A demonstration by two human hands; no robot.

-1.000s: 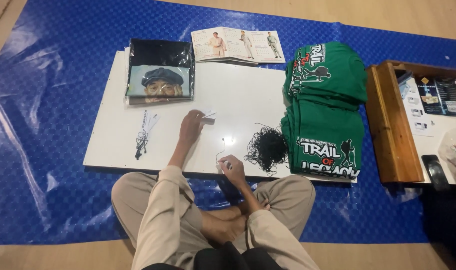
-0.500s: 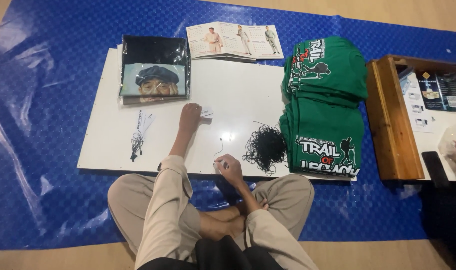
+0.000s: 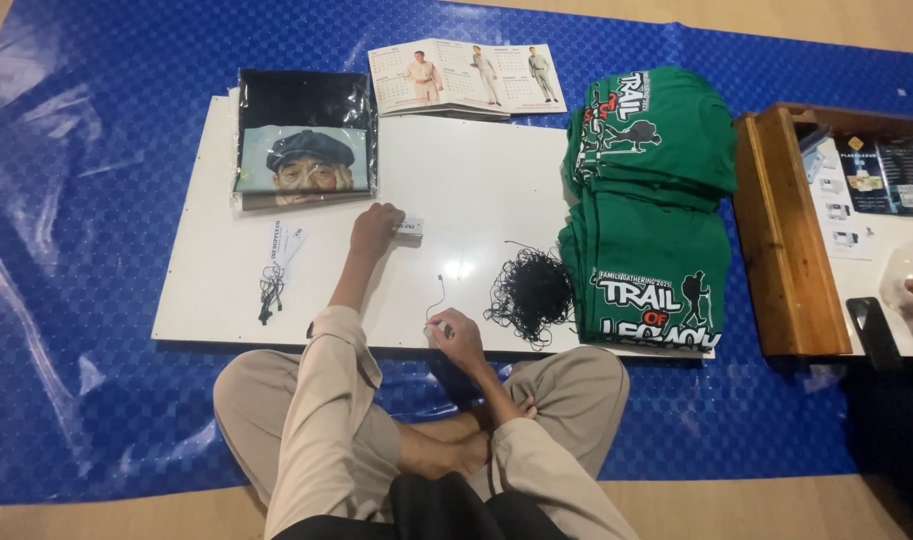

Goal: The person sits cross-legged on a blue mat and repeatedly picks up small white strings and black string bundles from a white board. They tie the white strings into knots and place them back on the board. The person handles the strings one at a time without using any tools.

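On 1 white board (image 3: 476,190), 2 hands: left (image 3: 374,228) pinches 1 tag (image 3: 408,227), right (image 3: 456,335) 1 string (image 3: 437,297).

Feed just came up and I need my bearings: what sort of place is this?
Probably an improvised packing spot on a floor: a white board lies on a blue tarp, with stacks of folded green shirts, a tangle of black strings and a bagged garment.

Bright overhead light, glare on white board (image 3: 496,190) and blue tarp (image 3: 96,150); sharp focus, dim corners
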